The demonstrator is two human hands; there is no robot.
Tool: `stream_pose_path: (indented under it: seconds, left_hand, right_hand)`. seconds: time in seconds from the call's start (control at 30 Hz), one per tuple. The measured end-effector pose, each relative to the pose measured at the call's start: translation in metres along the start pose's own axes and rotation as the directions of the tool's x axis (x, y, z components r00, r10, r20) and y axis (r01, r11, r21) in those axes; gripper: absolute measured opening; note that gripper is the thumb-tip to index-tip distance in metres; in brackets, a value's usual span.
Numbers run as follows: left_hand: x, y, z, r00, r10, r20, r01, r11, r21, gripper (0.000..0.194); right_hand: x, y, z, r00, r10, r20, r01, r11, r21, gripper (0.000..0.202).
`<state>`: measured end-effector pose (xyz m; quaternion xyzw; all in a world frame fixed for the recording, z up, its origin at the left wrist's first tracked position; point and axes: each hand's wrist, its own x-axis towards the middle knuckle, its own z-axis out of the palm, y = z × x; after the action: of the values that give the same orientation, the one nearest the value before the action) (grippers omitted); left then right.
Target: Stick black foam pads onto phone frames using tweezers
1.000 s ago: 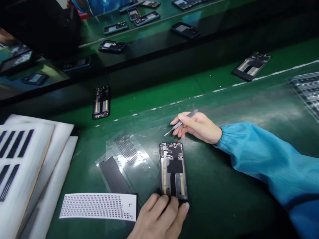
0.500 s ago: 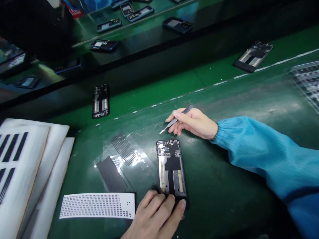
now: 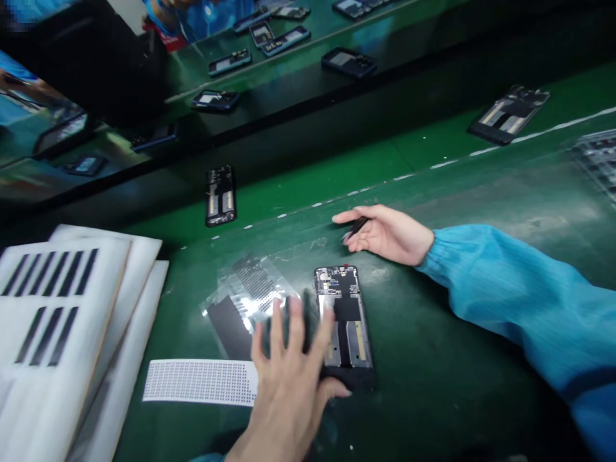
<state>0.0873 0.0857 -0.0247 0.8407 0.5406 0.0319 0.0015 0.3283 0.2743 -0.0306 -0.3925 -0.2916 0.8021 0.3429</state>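
Note:
An opened phone lies on the green bench, its circuit board and metal frame showing. My left hand has its fingers spread over the phone's left side and the sheets beside it; it holds nothing, and whether it touches the phone I cannot tell. Beyond the phone's top end, my right hand is closed around dark tweezers, mostly hidden in the palm, with the index finger stretched out. Left of the phone are a clear plastic sheet of small black dots, a dark grey sheet and a white dotted sticker strip.
White foam boards with black strips are stacked at the left. Another opened phone and a phone frame lie on the green strip behind. Several phone parts sit on a raised shelf. A clear tray is at the right edge.
My left hand has let go of the phone's lower end and moved up and left, fingers spreading. The tweezers have turned into my right palm. The view has shifted slightly.

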Motion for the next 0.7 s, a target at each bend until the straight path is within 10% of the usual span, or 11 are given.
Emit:
stream_pose_path:
  seconds: [0.07,0.17,0.27,0.33,0.43,0.7]
  left_hand:
    - [-0.004,-0.01,-0.01,0.995,-0.099,-0.034,0.099,0.995,-0.011,0.115]
    - [-0.016,-0.023,-0.032,0.941,-0.33,-0.071,0.31,0.928,-0.206,0.075]
    - [-0.024,-0.026,-0.041,0.891,-0.444,-0.094,0.399,0.865,-0.305,0.072]
    - [-0.022,-0.022,-0.033,0.924,-0.368,-0.104,0.333,0.909,-0.252,0.083]
    - [-0.012,-0.009,-0.011,0.964,-0.261,-0.06,0.255,0.962,-0.095,0.088]
    - [-0.028,-0.028,-0.028,0.921,-0.328,-0.209,0.301,0.942,-0.148,0.068]
  right_hand:
    - [-0.005,-0.009,0.001,0.996,0.076,-0.048,-0.078,0.996,-0.045,0.032]
    - [-0.031,-0.005,0.021,0.999,0.009,0.034,0.01,0.847,-0.532,0.03]
    - [-0.075,0.022,0.057,0.957,-0.067,0.283,0.29,0.312,-0.905,0.027]
    - [-0.101,0.044,0.08,0.9,-0.111,0.421,0.415,-0.076,-0.907,0.021]
    - [-0.123,0.073,0.097,0.856,-0.072,0.512,0.44,-0.419,-0.794,0.016]
    - [-0.11,0.105,0.068,0.718,-0.194,0.669,0.473,-0.569,-0.673,0.015]
